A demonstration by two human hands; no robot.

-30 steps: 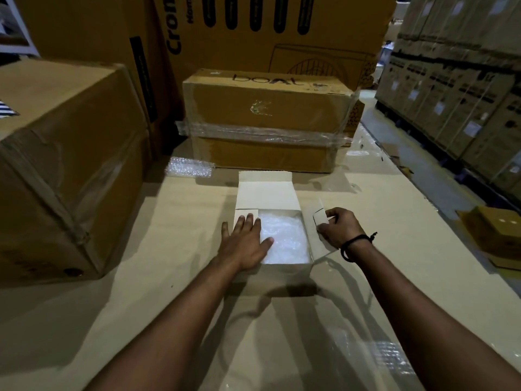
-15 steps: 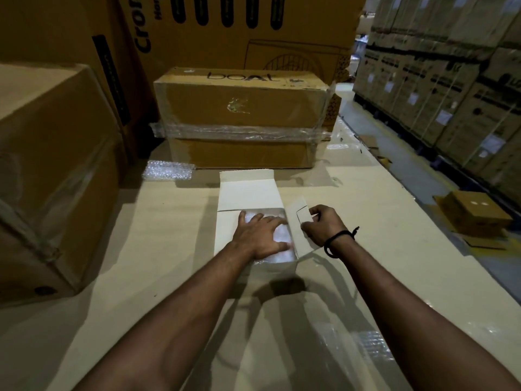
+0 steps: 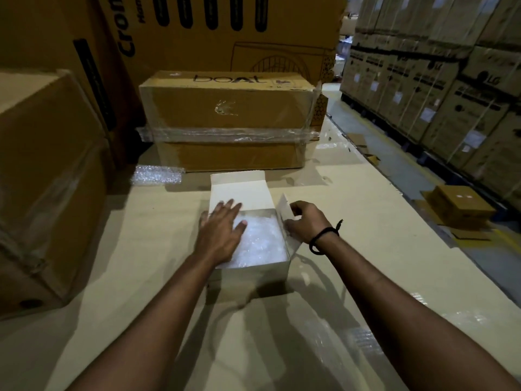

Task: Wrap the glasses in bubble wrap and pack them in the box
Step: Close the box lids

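A small white box [image 3: 253,273] stands open on the cardboard-covered work surface, its lid flap [image 3: 239,190] lying back. Inside lies a bundle of bubble wrap [image 3: 260,244]; no glass shows through it. My left hand [image 3: 221,230] lies flat with straight fingers over the box's left side, its thumb on the wrap. My right hand [image 3: 306,222] pinches the box's right side flap [image 3: 285,211] and holds it upright. A black cord is around my right wrist.
A loose piece of bubble wrap [image 3: 156,174] lies behind the box to the left. A taped brown carton [image 3: 225,119] stands right behind it, and a big carton [image 3: 48,179] on the left. The surface's right edge drops to an aisle with stacked cartons [image 3: 439,88].
My left hand has slid from the box's left edge across the wrap and back toward the left. My right hand has raised the side flap more upright.
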